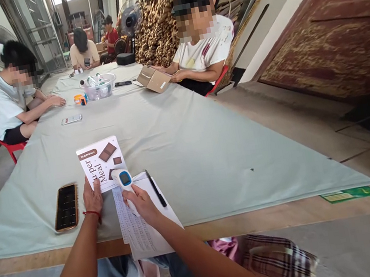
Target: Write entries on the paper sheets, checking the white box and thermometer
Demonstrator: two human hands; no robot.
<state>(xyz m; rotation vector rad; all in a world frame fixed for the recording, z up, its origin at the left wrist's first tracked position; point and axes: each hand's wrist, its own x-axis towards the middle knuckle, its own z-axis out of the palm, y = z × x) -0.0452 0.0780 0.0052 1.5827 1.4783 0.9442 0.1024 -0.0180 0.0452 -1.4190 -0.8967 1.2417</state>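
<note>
My left hand (pixel 93 198) grips the lower edge of a white and brown box (pixel 98 161) printed "Meal", holding it tilted up above the table. In my right hand (pixel 142 202) is a white infrared thermometer (pixel 123 179) with a blue-rimmed screen, my fingers wrapped round its handle. Its head overlaps the box's lower right corner; whether the two touch I cannot tell. Under my right hand lie sheets of written paper (pixel 141 239), with a black pen (pixel 155 189) on their right side. A phone (pixel 66 208) in an orange-edged case lies left of my left hand.
A pale green cloth (pixel 211 162) covers the long table. Farther along are another phone (pixel 72 119), a clear basin (pixel 113 79) of bottles and orange tape (pixel 81 99). One person (pixel 12 102) sits at left; another (pixel 207 53) at right holds a cardboard box (pixel 153 79). Others sit farther back.
</note>
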